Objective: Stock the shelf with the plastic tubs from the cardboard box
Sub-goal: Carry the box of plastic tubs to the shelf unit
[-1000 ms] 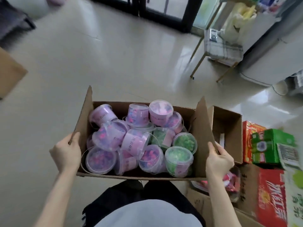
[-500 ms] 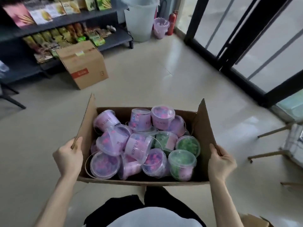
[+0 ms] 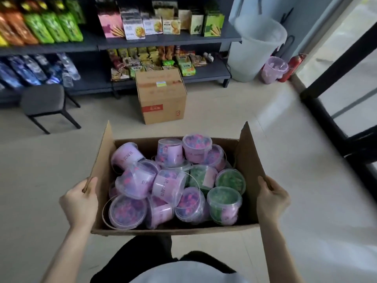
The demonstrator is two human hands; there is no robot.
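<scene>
I carry an open cardboard box [image 3: 247,160] at waist height. Several clear plastic tubs [image 3: 169,186] fill it, most with pink and purple contents, three with green [image 3: 224,203] at the right. My left hand [image 3: 80,203] grips the box's left flap, thumb over its edge. Over on the other side, my right hand [image 3: 271,198] grips the right flap the same way. The dark shelf [image 3: 167,40] stands ahead, across the floor, loaded with snack boxes and bags.
A closed cardboard box [image 3: 162,97] sits on the floor before the shelf. A black stool [image 3: 43,102] stands at left. A white bin [image 3: 257,50], a small pink bin [image 3: 274,69] and a red extinguisher [image 3: 292,66] are at right, near glass doors [image 3: 336,82].
I have turned left with the box in both hands. The stacked cartons and the side table left view; the shelf, stool and floor box now lie straight ahead and closer.
</scene>
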